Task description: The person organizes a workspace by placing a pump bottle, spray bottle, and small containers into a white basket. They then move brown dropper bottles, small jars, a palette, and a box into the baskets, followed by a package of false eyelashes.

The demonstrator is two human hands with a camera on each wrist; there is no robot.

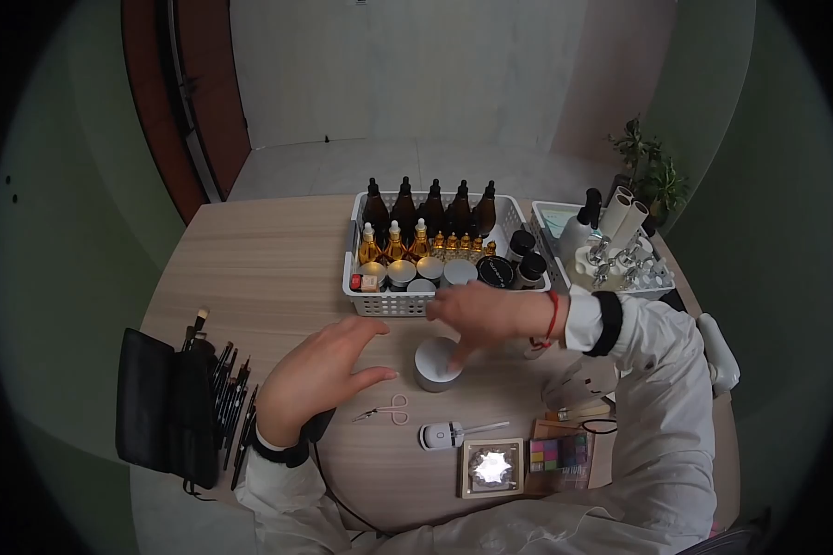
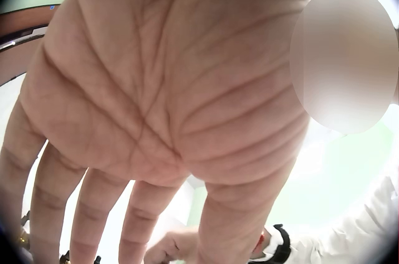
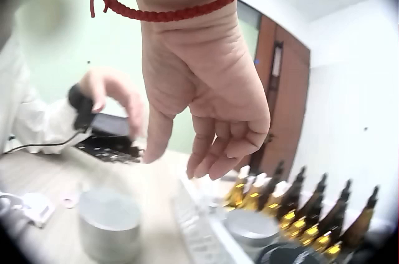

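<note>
A round frosted jar [image 1: 432, 372] with a pale lid stands on the table in front of the basket; the right wrist view shows the same jar [image 3: 110, 230] upright with its flat top. My right hand [image 1: 477, 316] hovers between jar and basket, thumb overlapping the jar's top in the head view. Its fingers [image 3: 219, 152] hang down loosely bent with nothing between them. To the jar's left, my left hand [image 1: 317, 373] is held over the table. In the left wrist view its palm [image 2: 156, 89] is bare and the fingers extend straight.
A white basket [image 1: 379, 304] holds dropper bottles, small gold vials and lidded jars. Beside it another white bin [image 1: 652, 289] carries pump bottles. Pink scissors [image 1: 396, 410], a white device [image 1: 441, 436], palettes [image 1: 565, 453] and a black brush case [image 1: 148, 398] lie nearer.
</note>
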